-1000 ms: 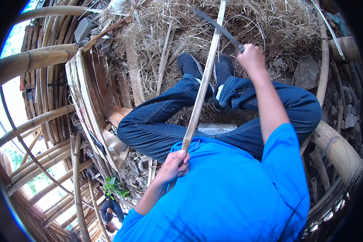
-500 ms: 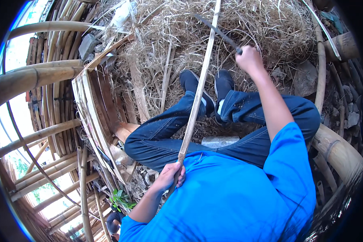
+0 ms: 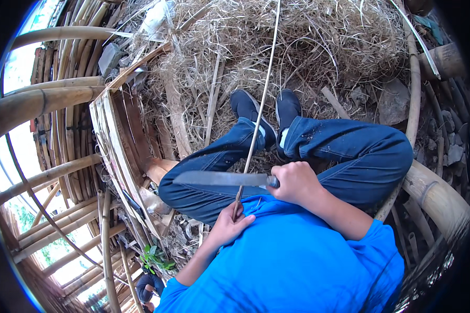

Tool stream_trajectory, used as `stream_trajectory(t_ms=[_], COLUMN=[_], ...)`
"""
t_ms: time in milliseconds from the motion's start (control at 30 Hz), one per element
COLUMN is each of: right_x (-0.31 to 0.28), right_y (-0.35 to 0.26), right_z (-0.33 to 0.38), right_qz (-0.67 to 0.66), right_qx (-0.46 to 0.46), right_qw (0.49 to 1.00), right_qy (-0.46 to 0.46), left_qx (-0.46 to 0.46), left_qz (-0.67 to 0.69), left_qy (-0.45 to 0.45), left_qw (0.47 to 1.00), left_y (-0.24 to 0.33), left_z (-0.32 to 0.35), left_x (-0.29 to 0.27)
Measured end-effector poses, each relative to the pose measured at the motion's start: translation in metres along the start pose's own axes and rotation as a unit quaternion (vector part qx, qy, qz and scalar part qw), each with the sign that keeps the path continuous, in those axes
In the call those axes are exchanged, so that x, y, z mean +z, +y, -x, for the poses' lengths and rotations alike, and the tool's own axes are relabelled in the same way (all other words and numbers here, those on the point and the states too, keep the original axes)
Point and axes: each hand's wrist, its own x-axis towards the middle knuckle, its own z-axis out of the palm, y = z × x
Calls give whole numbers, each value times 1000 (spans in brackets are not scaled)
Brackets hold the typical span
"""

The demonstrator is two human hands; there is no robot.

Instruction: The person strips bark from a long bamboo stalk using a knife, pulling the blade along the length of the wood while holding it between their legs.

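Close to my belly, my left hand (image 3: pixel 230 225) is closed round the near end of a long bamboo strip (image 3: pixel 265 94). The strip runs away between my shoes and shows its narrow edge. My right hand (image 3: pixel 297 182) grips the dark handle of a long knife (image 3: pixel 219 178). Its grey blade points left and lies across the strip, a little beyond my left hand. Whether the blade touches the strip I cannot tell.
Curly bamboo shavings (image 3: pixel 344 36) are heaped beyond my shoes (image 3: pixel 289 109). Split bamboo slats (image 3: pixel 109 130) lean at the left, near a bamboo pole frame (image 3: pixel 52 99). A thick bamboo pole (image 3: pixel 436 201) lies right of my knee. Another person (image 3: pixel 149 287) is partly visible lower left.
My right hand has brought the knife back from over the shavings to near my left hand. The strip has turned from its broad face to its narrow edge.
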Motion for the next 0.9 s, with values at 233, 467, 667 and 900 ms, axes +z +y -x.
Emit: stream_trajectory(t_ms=[233, 467, 667, 900], right_x=[17, 7, 7, 4], right_y=[8, 2, -1, 1], right_z=[8, 7, 5, 5], right_qz=[62, 109, 131, 158], right_qx=[-49, -33, -30, -33], right_qw=[997, 993, 991, 987], right_qy=[26, -1, -10, 21], left_qx=[-21, -24, -39, 1], left_qz=[138, 208, 279, 165], left_qy=[-68, -108, -133, -53], left_qw=[988, 972, 950, 985], left_y=[4, 1, 5, -1], left_z=[-4, -5, -4, -5], left_x=[5, 7, 5, 18])
